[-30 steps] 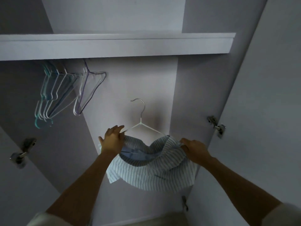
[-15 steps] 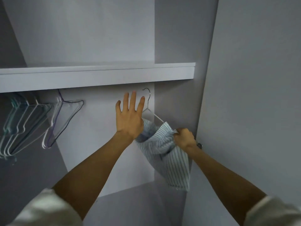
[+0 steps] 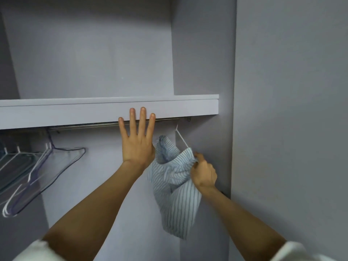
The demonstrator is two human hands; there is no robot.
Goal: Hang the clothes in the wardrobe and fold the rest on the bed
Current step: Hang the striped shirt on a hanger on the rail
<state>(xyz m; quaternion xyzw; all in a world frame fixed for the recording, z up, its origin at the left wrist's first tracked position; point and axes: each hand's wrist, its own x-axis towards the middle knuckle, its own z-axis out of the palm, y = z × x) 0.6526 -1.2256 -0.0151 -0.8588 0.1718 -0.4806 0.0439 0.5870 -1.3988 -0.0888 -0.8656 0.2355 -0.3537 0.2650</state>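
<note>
A blue-and-white striped shirt (image 3: 175,187) hangs bunched on a white wire hanger (image 3: 182,138) inside the wardrobe. The hanger's top reaches up to the metal rail (image 3: 90,126) under the shelf, its hook hidden behind the shelf edge. My right hand (image 3: 203,172) grips the shirt's shoulder and the hanger's right end. My left hand (image 3: 137,140) is raised flat with straight fingers, fingertips over the shelf's front edge, holding nothing. Its wrist side is close to the shirt's collar.
A white shelf (image 3: 109,110) spans the wardrobe above the rail. Several bare wire hangers (image 3: 35,166) hang at the left of the rail. The wardrobe's right side panel (image 3: 290,129) stands close beside my right arm.
My left hand let go of the shirt and rose open to the shelf edge. My right hand lifted the hanger with the shirt up to the rail at the right.
</note>
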